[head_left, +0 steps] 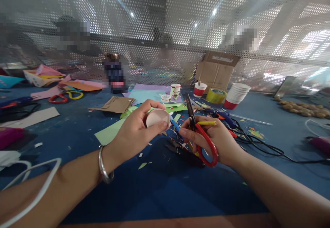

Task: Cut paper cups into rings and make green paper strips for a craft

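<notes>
Blue across the worktop (154, 200): bearing scattered paper scraps (142, 166), coloured sheets (146, 94) and, at right, stacked cups (236, 95) near a cardboard box (219, 71). Backing onto a perforated screen (144, 1) flecked with light. Pinching a round white piece (156, 118), reddish at the rim, in the left grip (131, 126), above the worktop's middle. Clasping red-handled scissors (207, 139) and a blue stick (176, 123) in the right grip (223, 137), just beside that piece.

From the head (near), forward and down
</notes>
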Demonstrator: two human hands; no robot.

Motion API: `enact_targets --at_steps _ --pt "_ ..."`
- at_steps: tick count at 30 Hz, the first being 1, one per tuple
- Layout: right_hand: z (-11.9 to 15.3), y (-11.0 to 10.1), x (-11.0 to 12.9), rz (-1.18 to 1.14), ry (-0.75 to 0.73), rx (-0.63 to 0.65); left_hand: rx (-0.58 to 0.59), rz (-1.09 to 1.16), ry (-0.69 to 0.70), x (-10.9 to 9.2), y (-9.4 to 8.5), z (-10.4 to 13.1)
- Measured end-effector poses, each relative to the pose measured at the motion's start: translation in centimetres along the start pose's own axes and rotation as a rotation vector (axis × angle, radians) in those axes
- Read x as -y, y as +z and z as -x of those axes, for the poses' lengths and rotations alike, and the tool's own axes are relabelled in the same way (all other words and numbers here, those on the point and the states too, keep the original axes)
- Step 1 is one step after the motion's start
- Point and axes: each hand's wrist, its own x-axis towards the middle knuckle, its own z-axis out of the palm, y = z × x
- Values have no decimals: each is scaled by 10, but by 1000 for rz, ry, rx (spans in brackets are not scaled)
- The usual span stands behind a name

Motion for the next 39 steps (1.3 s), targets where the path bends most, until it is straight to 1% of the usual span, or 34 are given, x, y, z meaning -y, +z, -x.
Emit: enact_targets --at_steps 3,7,10,14,18,24,26,30,33,36,39 --pt "-1 0 0 -23 -7 -4 51 -31 21 2 2 3" --pt "-1 -1 -4 -48 -8 63 167 -4 15 4 6 9" --pt "-1 -1 -6 -75 19 122 197 48 -31 2 10 10" --pt "1 1 -7 -142 62 135 211 86 -97 -2 12 8" --pt "3 2 -5 -158 91 152 277 131 -168 -3 10 7" --pt "3 -1 0 -202 75 195 381 322 -256 3 8 6" --pt "1 -4 -3 -219 55 193 378 371 -270 4 8 5" --pt "-2 -10 -10 -211 20 151 269 400 -221 6 7 2" --pt "-3 -11 -9 -193 -6 121 221 407 -210 7 4 0" --pt "-2 -10 -4 -210 -46 110 226 432 -192 9 3 -1" --pt "-3 -10 -2 -270 -79 133 234 453 -149 10 3 -2"
